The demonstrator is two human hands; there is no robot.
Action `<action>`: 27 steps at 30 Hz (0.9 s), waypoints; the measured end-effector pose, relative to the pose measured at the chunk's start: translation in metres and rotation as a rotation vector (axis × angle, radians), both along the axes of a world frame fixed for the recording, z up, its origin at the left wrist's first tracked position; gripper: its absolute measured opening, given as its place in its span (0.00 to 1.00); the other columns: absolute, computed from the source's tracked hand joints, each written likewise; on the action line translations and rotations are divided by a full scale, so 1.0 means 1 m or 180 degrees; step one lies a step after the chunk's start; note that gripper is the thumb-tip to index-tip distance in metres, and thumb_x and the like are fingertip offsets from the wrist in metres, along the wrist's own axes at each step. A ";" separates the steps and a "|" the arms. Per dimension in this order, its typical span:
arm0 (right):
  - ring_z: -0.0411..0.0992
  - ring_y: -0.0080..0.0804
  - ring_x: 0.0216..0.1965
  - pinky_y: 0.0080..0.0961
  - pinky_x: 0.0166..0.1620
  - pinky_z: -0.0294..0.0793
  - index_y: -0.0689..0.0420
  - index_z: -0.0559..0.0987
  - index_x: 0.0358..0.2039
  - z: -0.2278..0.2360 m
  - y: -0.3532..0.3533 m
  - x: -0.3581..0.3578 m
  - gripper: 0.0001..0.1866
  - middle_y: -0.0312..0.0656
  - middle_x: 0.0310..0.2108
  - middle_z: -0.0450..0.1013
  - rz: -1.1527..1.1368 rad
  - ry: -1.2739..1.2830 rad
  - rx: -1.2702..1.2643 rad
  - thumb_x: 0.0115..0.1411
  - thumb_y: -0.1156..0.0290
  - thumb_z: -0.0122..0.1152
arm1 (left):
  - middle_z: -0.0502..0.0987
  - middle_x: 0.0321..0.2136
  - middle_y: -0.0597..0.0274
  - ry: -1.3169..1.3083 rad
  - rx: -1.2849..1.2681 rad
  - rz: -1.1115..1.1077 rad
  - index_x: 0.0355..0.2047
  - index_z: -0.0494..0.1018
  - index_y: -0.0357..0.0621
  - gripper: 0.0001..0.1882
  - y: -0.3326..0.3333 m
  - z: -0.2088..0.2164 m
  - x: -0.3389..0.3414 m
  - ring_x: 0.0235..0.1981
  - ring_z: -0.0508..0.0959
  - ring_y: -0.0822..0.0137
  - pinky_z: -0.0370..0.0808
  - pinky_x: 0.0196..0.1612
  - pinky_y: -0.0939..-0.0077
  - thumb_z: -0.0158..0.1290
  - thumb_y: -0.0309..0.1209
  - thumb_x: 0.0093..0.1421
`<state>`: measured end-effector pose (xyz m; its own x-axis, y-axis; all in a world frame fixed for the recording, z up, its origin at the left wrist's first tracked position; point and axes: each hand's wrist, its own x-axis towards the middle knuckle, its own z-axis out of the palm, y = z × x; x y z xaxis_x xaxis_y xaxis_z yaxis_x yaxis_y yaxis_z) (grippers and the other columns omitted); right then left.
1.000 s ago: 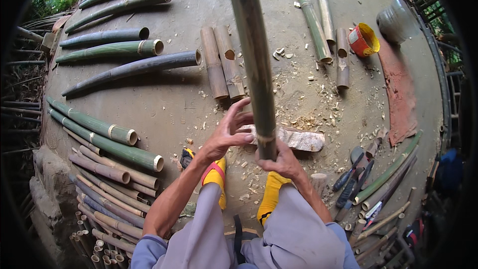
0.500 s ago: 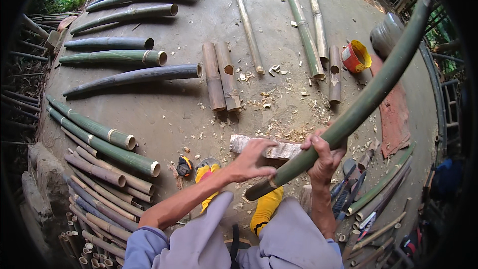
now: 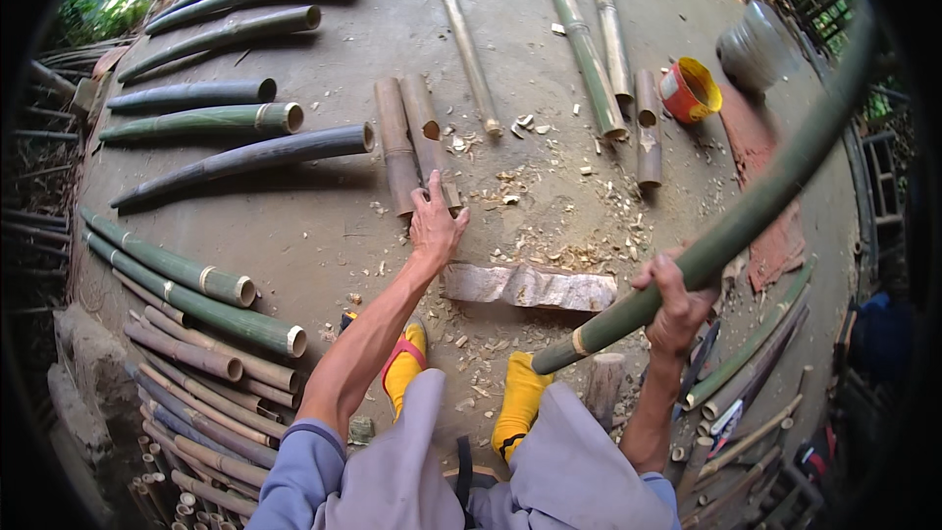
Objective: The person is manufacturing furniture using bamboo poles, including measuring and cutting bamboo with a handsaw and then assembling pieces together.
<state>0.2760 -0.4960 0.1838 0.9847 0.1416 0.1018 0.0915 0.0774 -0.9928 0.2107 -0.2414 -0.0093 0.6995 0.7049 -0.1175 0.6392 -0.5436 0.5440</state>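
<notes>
My right hand (image 3: pixel 679 304) is closed around a long, thick green bamboo pole (image 3: pixel 731 226). The pole slants from beside my right foot up to the far right. My left hand (image 3: pixel 437 223) is stretched forward with its fingers apart, over the near ends of two short brown bamboo tubes. One tube (image 3: pixel 395 142) is plain; the other, a notched tube (image 3: pixel 420 118), has a hole cut in its side and lies nearest my fingers. Whether the fingertips touch it I cannot tell. A pale, roughly hewn wooden block (image 3: pixel 530 287) lies on the ground between my hands.
Green bamboo poles (image 3: pixel 245 152) lie in rows at left, above a stack of thinner brown ones (image 3: pixel 211 402). A red-and-yellow bucket (image 3: pixel 690 90) stands near another notched tube (image 3: pixel 649 137). Wood chips (image 3: pixel 579 253) litter the ground. A stump (image 3: pixel 606 383) stands by my right leg.
My left hand has left the green pole's lower end and reached forward to the short tubes. My right hand has moved right with the pole, whose lower end now points toward my right foot.
</notes>
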 end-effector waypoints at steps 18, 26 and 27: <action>0.70 0.32 0.18 0.16 0.13 0.73 0.66 0.61 0.41 -0.172 0.036 0.053 0.17 0.54 0.26 0.68 0.0771 0.0210 -0.2370 0.54 0.79 0.55 | 0.74 0.38 0.62 -0.1211 -0.1500 0.0547 0.54 0.66 0.42 0.29 0.013 0.075 -0.071 0.28 0.72 0.76 0.66 0.28 0.84 0.60 0.33 0.52; 0.64 0.50 0.53 0.39 0.57 0.61 0.64 0.67 0.53 -0.158 -0.169 -0.008 0.29 0.56 0.49 0.67 -0.0692 -0.0384 -0.3190 0.50 0.72 0.62 | 0.73 0.41 0.59 -0.1857 -0.0534 0.0599 0.50 0.67 0.40 0.27 0.028 0.166 -0.150 0.42 0.73 0.69 0.71 0.45 0.78 0.60 0.22 0.48; 0.63 0.51 0.53 0.40 0.56 0.61 0.63 0.66 0.54 -0.154 -0.212 -0.026 0.30 0.56 0.49 0.66 -0.0833 -0.0401 -0.3688 0.50 0.72 0.62 | 0.72 0.41 0.60 -0.1943 -0.0453 0.0589 0.49 0.67 0.40 0.26 0.033 0.177 -0.169 0.42 0.73 0.69 0.70 0.46 0.78 0.60 0.22 0.48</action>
